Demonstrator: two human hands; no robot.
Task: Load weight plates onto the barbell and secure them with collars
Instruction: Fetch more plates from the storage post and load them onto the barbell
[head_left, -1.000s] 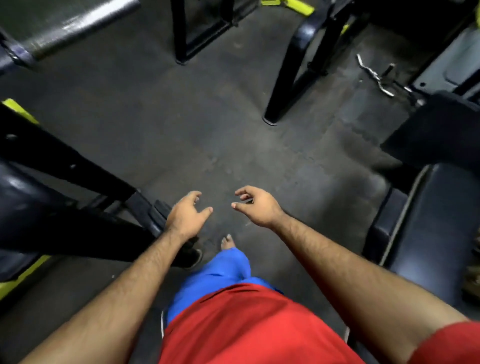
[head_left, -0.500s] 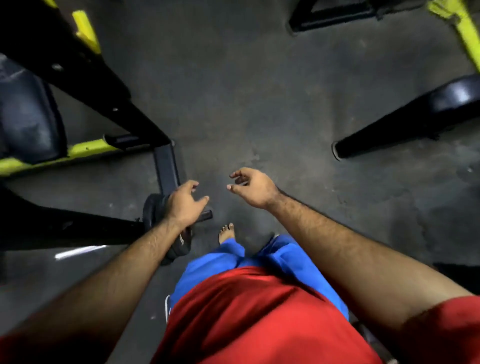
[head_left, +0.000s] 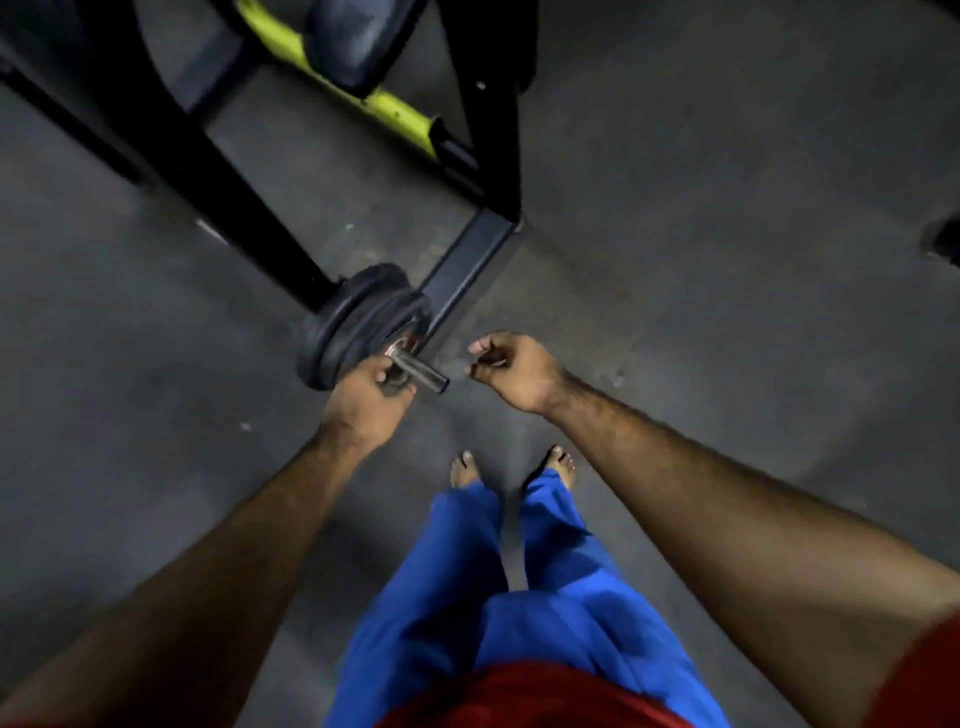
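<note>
**gymrat_q:** what are the hands doing here?

**platewatcher:** Left hand (head_left: 366, 397) is down at the bar end, fingers curled around something small and dark right at the base of the barbell sleeve (head_left: 420, 370). Could be a collar, but it's too blurry to call. So closed on something, can't say what. Right hand (head_left: 511, 370) is just beside the sleeve tip, not touching it, fingers loosely curled and thumb out, holding nothing.

**gymrat_q:** ok, and what's around? biggest stuff first pls

**platewatcher:** The grey floor (head_left: 727, 260) fills most of the shot. Then the black frame (head_left: 228, 171), its thick legs running from the top left down to the plates, plus a flat black base bar (head_left: 467, 265) angling in from the upper right. That bar sits just behind the plates, so it's tight back there. A yellow-green rail (head_left: 363, 98) crosses the frame up top with a dark pad (head_left: 353, 36) above it.

**gymrat_q:** and the plates?

**platewatcher:** Black weight plates (head_left: 358, 322), at least two, stacked together on the bar, sitting up against the frame leg. The bare sleeve stub sticks out of them toward the person. Below that, blue trousers (head_left: 519, 597), a red shirt hem (head_left: 519, 696), and bare feet (head_left: 464, 467) on the floor.
</note>
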